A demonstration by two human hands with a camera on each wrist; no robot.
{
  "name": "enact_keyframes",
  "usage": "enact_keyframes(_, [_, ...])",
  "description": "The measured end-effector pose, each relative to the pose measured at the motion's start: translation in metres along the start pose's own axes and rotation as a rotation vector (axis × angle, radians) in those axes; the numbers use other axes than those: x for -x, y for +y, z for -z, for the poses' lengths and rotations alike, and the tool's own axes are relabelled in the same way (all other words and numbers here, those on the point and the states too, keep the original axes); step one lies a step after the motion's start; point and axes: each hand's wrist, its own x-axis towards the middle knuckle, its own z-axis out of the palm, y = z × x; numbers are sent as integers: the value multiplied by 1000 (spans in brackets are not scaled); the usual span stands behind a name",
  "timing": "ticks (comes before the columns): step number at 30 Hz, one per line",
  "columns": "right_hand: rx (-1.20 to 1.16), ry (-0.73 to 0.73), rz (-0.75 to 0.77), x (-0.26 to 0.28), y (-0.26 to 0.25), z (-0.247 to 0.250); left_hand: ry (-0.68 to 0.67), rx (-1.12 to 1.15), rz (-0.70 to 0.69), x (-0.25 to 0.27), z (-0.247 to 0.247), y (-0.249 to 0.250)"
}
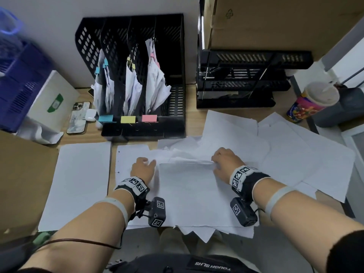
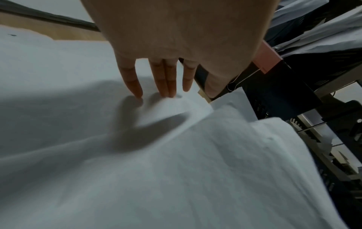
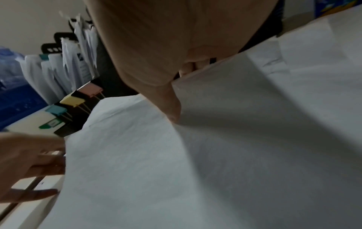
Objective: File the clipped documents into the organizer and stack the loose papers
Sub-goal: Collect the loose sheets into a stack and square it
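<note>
We note black mesh plastic organizer [image 1: 136,79] at desk rear: white clipped documents [image 1: 130,83] fill three slots. Loose white papers [image 1: 197,194] cover wooden desk [image 1: 195,119]. Left hand [image 1: 142,169] flat, released; right hand [image 1: 224,162] pinching top sheet edge.

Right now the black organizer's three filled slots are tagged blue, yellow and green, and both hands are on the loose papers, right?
Nearly. The third tag on the black organizer is pink, not green; the head view shows blue, yellow, then pink. The left hand and right hand are indeed on the loose papers.
</note>
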Motion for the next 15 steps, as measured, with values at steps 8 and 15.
enact_keyframes(8, [100, -52, -20, -22, -40, -21, -318, 113, -178, 13, 4, -12])
enact_keyframes(15, [-34, -153, -158, -13, -35, -27, -333, -73, -369, 16, 2, 0])
